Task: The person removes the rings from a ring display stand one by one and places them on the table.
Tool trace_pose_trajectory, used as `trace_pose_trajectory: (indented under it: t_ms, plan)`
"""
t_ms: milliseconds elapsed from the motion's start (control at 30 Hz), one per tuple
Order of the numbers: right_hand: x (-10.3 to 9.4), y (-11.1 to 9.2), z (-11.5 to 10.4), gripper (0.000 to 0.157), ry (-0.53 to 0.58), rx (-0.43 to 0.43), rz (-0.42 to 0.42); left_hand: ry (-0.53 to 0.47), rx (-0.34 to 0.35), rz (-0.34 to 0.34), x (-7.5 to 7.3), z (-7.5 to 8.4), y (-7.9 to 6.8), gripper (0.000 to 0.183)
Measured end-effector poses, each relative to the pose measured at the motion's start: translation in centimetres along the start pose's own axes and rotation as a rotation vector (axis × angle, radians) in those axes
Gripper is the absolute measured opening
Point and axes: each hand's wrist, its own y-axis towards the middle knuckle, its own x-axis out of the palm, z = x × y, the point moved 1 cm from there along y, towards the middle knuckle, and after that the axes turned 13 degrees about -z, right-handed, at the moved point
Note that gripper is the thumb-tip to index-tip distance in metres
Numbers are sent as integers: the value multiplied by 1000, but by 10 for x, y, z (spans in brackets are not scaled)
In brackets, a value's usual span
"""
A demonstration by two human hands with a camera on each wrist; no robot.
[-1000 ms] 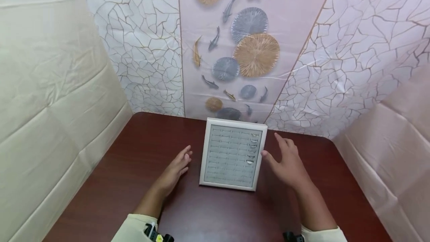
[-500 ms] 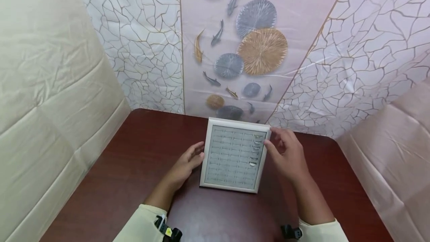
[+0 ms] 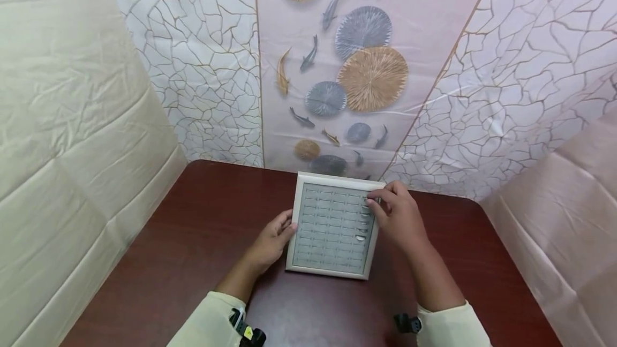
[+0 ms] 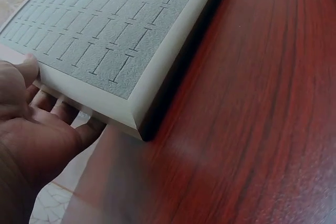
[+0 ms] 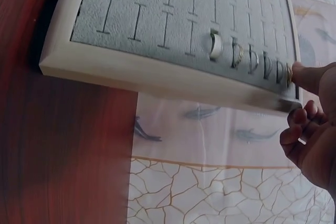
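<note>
A ring display board [image 3: 328, 224], grey and slotted inside a pale frame, leans upright on the table. My left hand [image 3: 268, 242] grips its left edge; the left wrist view shows the thumb on the front of the frame [image 4: 89, 88] and the fingers behind. At the upper right corner, my right hand [image 3: 401, 218] pinches the topmost ring [image 5: 289, 74] between thumb and index finger. Below it, in the same column, sit several more rings, among them a wide silver ring [image 5: 216, 45] at the bottom. The fingertips partly hide the pinched ring in the head view.
The dark red-brown table [image 3: 193, 240] lies under the board. Behind it hangs a patterned cloth [image 3: 337, 68] with fish and round motifs. Pale quilted cloth walls [image 3: 72, 149] close in both sides.
My left hand has moved right and taken hold of the board's left edge. My right hand has come leftward from beside the board, and its fingertips now pinch the top ring.
</note>
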Motion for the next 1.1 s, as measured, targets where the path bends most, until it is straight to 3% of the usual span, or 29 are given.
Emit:
trace_pose_trajectory:
  t_ms: [100, 267, 500, 733, 1100]
  plan:
    - [5, 3, -6, 9, -37, 3, 15, 22, -9, 0, -4, 0, 1, 52]
    - [-4, 9, -14, 9, -66, 19, 47, 38, -1, 8, 1, 7, 9, 49]
    - [2, 7, -17, 11, -71, 72, -3, 52, -7, 1, 3, 4, 6, 49]
    - [7, 3, -15, 9, -17, 76, -98, 59, -23, 25, 2, -2, -1, 47]
    - [-9, -8, -1, 9, 128, 6, -71, 87, -31, 37, 3, 2, -3, 49]
